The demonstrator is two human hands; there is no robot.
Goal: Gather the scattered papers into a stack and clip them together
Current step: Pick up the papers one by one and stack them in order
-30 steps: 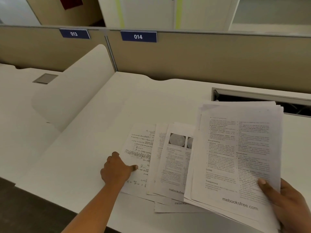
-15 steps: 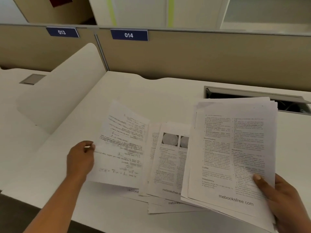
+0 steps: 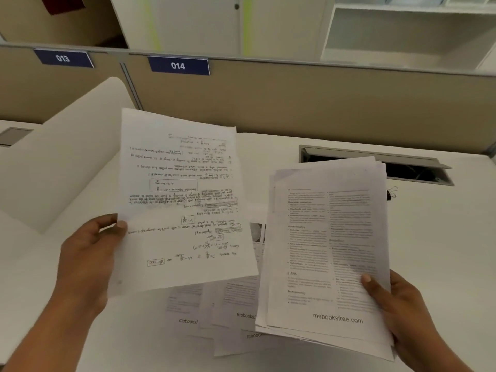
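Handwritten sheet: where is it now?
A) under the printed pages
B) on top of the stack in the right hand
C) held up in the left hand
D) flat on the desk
C: the left hand pinches the handwritten sheet at its left edge and holds it up above the desk, apart from the stack that the right hand grips.

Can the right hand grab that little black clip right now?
Probably not: the right hand is busy gripping the paper stack, and that stack half covers the binder clip lying beyond it on the desk.
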